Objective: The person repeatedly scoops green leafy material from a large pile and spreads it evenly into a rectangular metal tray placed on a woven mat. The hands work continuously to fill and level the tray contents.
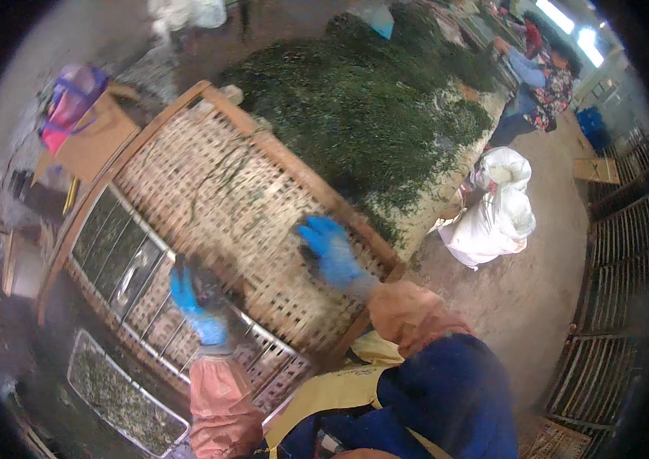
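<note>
A wood-framed woven tray (pixel 267 212) lies before me, with a few dark green strands on its weave. My right hand (pixel 333 255), in a blue glove, is spread over the tray's right part; whether it touches the weave or hides anything beneath is unclear. Over the near part of the tray, my left hand (pixel 195 310) is gloved too, its fingers blurred above a metal frame (pixel 129 327) with crossbars. Dark green material (pixel 103 238) fills the frame's far left sections. A blurred dark patch lies between my hands; what it is, I cannot tell.
A large heap of dark green leafy material (pixel 353 109) lies beyond the tray. White sacks (pixel 491 224) stand on the floor at right, near slatted racks (pixel 617 292). A cardboard box (pixel 95 137) is at left, a metal-rimmed tray (pixel 123 396) at lower left. People sit at upper right.
</note>
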{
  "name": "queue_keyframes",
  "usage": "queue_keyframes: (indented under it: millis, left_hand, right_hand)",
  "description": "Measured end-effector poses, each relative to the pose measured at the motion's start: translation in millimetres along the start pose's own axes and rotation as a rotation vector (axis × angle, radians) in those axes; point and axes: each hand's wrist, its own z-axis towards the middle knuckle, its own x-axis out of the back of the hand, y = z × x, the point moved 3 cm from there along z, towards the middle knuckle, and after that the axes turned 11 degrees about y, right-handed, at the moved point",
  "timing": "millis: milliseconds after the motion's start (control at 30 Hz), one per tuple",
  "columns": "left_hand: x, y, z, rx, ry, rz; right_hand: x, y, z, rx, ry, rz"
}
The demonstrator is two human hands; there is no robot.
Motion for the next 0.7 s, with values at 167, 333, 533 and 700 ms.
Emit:
queue_keyframes:
  millis: [167, 333, 533, 700]
  left_hand:
    - [-207, 155, 17, -0.311, -0.452, -0.184]
    - [-419, 229, -2, -0.53, -0.973, 0.364]
    - [-539, 191, -10, -0.335, -1.163, 0.468]
    - [-535, 167, -6, -0.24, -0.871, 0.16]
  right_hand:
    - [79, 162, -38, -0.304, 0.081, -0.014]
    - [139, 267, -45, -0.442, 0.034, -0.075]
    - [177, 330, -60, -0.535, 0.048, -0.086]
    - [186, 344, -72, -0.606, 0.112, 0.039]
